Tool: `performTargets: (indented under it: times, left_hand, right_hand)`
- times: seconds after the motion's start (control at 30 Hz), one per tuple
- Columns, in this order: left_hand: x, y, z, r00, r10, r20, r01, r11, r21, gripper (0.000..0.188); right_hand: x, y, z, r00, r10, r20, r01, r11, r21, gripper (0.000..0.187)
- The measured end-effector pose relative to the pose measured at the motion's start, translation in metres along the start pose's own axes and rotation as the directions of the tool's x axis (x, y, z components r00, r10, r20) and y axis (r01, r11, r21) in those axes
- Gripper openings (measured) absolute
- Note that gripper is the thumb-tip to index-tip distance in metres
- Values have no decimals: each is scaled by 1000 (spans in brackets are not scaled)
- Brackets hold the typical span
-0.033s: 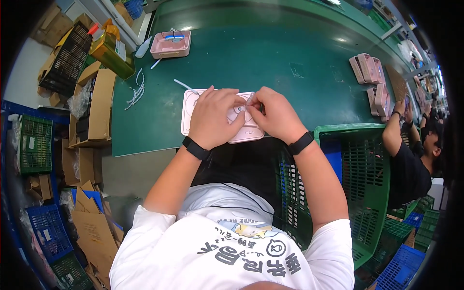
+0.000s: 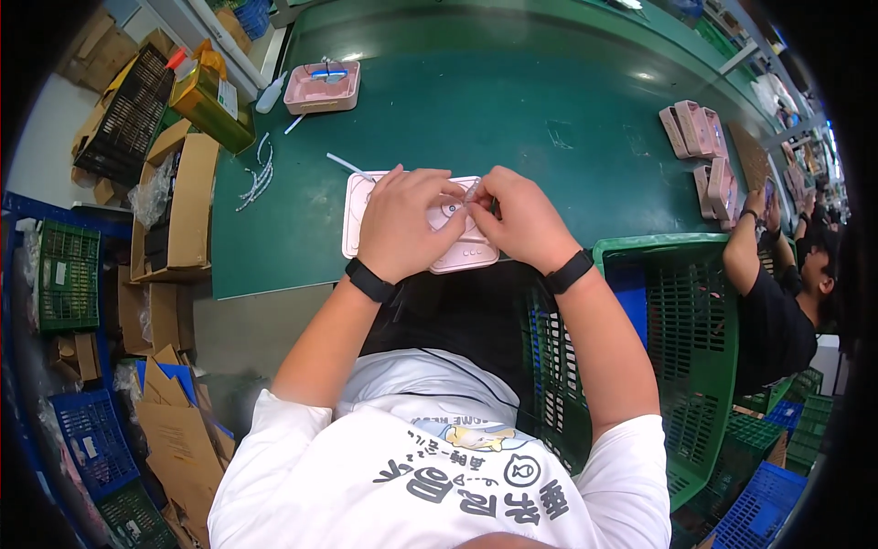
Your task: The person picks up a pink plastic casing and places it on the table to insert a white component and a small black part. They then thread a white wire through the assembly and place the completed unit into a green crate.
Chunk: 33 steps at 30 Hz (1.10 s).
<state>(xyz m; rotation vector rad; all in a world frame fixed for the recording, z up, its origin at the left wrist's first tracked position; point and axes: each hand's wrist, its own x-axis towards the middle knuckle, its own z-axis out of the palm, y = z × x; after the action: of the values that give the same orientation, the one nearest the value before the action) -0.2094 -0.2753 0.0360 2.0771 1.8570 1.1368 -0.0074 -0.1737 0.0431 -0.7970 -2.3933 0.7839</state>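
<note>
A pale pink plastic housing [image 2: 355,220] with rounded corners lies flat on the green table [image 2: 439,110] in front of me. My left hand [image 2: 402,224] arches over its middle, fingers bent, the thumb and forefinger closed toward each other. From the right my right hand [image 2: 521,220] comes in with thumb and forefinger pinched, nearly touching the left fingertips. A small whitish piece shows at the right fingertips, too small to name. Between the hands a small round fitting [image 2: 450,209] is visible on the housing. A thin white tube [image 2: 347,166] sticks out past the housing's far left corner.
A pink tray [image 2: 322,102] with wires and a blue part stands far left, beside a squeeze bottle [image 2: 272,93]. White sleeved wires [image 2: 260,174] lie left. Pink housings [image 2: 700,130] are stacked right. A green crate [image 2: 690,348] stands by my right arm; a co-worker [image 2: 777,311] sits beyond.
</note>
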Motion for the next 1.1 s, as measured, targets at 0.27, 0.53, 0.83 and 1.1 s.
performTargets:
  times: [0.27,0.53,0.83,1.1]
  left_hand:
    - [17,0,2,938,-330,102,344,923,-172,33]
    - [25,-3,-8,971,-238,38,231,875,-426,23]
    - [29,-19,-28,979,47,197,-33,997,-72,24]
    - [30,-15,-21,969,-13,247,-30,986,166,12]
  right_hand:
    - [-4,-16,6,976,216,-10,-214,972,97,12]
    - [-4,-20,13,988,131,-75,-134,990,-37,14]
    - [-4,-26,10,998,27,-54,-39,971,-236,15]
    - [-14,-33,0,1000,-9,7,11,960,-280,29]
